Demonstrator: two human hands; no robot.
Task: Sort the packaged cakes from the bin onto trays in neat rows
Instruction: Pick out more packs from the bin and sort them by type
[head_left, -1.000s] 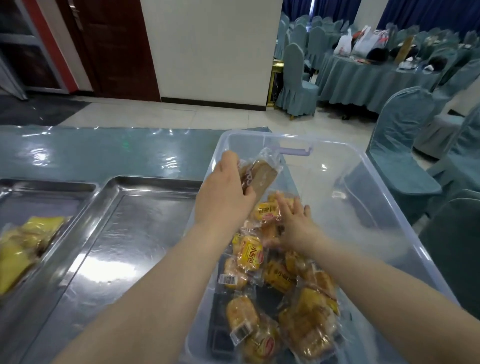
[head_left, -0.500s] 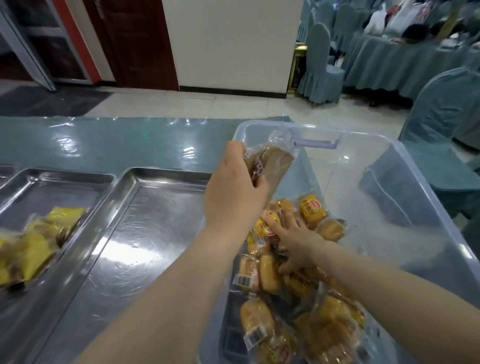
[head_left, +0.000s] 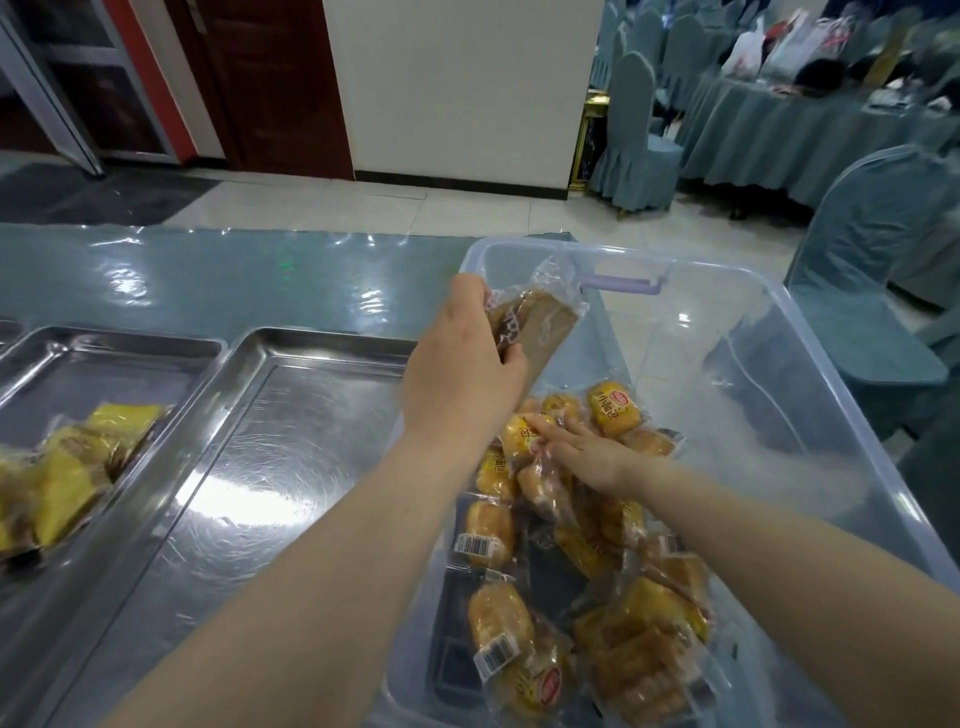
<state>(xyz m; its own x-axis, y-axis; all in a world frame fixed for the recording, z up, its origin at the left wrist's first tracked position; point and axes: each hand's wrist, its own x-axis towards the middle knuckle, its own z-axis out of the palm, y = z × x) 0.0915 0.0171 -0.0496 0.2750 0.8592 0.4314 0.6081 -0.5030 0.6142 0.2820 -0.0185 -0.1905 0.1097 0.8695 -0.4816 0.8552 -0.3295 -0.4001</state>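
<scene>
Head view: 1 brown packaged cake (head_left: 530, 332) was gripped by the left hand (head_left: 462, 364) above the bin (head_left: 779, 332); yellow cakes (head_left: 524, 436) were touched by the right hand's (head_left: 587, 457) straight fingers.

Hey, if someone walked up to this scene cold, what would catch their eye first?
Probably the left hand raised over the clear plastic bin, gripping brown packaged cakes. Below it, the right hand reaches into the heap of yellow packaged cakes in the bin. To the left, a shiny metal tray lies bare, and the tray beyond it holds a few yellow packs.
</scene>
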